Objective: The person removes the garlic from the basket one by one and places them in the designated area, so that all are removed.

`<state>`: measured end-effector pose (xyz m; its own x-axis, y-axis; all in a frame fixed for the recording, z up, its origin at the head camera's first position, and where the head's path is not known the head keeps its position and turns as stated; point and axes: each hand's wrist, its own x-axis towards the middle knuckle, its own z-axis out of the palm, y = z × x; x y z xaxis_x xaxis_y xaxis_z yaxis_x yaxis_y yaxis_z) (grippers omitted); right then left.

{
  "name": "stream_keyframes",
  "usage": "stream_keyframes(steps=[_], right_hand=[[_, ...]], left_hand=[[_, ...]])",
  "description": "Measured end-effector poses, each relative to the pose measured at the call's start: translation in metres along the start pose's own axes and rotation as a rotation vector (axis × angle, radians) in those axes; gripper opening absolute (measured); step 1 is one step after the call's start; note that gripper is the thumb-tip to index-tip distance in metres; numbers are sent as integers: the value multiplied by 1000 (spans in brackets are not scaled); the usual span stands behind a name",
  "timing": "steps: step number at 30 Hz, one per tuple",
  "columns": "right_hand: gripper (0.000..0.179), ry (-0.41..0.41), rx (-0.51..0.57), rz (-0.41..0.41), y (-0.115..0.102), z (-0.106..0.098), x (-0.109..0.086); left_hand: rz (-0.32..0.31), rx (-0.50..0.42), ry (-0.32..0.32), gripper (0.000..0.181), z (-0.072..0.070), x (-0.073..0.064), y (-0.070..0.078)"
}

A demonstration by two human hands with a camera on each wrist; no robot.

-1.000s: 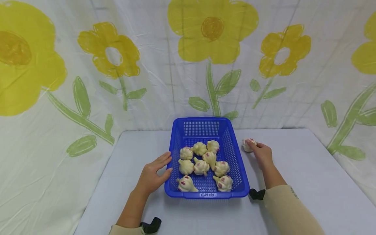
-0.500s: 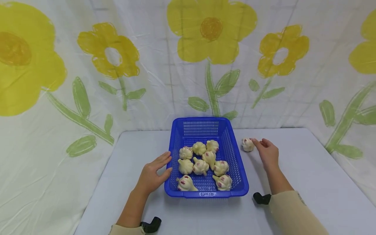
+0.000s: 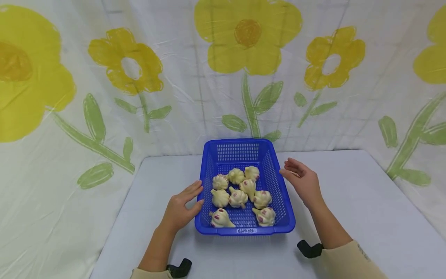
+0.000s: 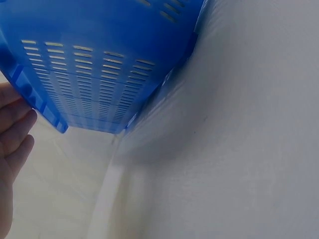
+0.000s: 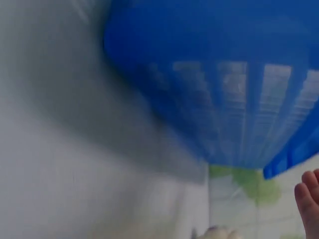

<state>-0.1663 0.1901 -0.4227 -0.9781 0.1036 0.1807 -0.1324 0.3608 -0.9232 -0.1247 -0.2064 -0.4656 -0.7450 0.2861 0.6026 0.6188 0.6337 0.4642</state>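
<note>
Steadying, prob.: L hand (image 3: 182, 205) set against L side of blue basket (image 3: 238, 153); reads as a light brace vs. sliding, b/c the fingers press flat-ish rather than wrap.
L fingers: extended, tips touching the rim, thumb spread off from them; nothing pinched.
R hand (image 3: 302, 182): just outside basket's R rim, fingers loosely bent, nothing seen in them; rim contact can't be told in head view, right wrist view suggests a small gap (blurry).
Hands vs. each other: well apart, one per side, basket btwn; prob. so R stays free while L minds the basket.
Basket: upright on white tabletop (image 3: 139, 232), roughly centered btwn the arms, prob. for easy reach from either side; label (image 3: 246, 231) on near rim, text illegible.
Garlic bulbs (image 3: 238, 198): nine visible in basket, mostly bunched mid-floor, two nr the front corners, stems pointing every which way; looks like loose placing, not sorting. Walls keep them from rolling off.
Pale lump (image 5: 219, 234): cut off at bottom edge of right wrist view, outside basket; likely another bulb, hidden behind R hand in head view.
Wrists: black mounts (image 3: 310, 249) by tan sleeves (image 3: 350, 261), prob. carrying the cams.
Backdrop: white cloth w/ yellow flowers (image 3: 248, 33), hung behind tabletop.
</note>
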Motion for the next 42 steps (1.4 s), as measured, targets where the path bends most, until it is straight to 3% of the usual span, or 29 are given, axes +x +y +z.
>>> stream_keyframes(steps=[6, 11, 24, 32, 42], right_hand=[[62, -151, -16, -110, -19, 18, -18], [60, -320, -67, -113, -25, 28, -25], [45, -737, -458, -188, -41, 33, -36], [39, -845, -574, -177, -47, 34, -36], [34, -860, -682, -199, -48, 42, -37]], left_hand=[[10, -7, 4, 45, 0, -1, 0], [9, -13, 0, 45, -1, 0, 1], [-9, -6, -16, 45, -1, 1, 2], [-11, -10, -13, 44, 1, 0, 1], [-14, -3, -14, 45, 0, 0, 0]])
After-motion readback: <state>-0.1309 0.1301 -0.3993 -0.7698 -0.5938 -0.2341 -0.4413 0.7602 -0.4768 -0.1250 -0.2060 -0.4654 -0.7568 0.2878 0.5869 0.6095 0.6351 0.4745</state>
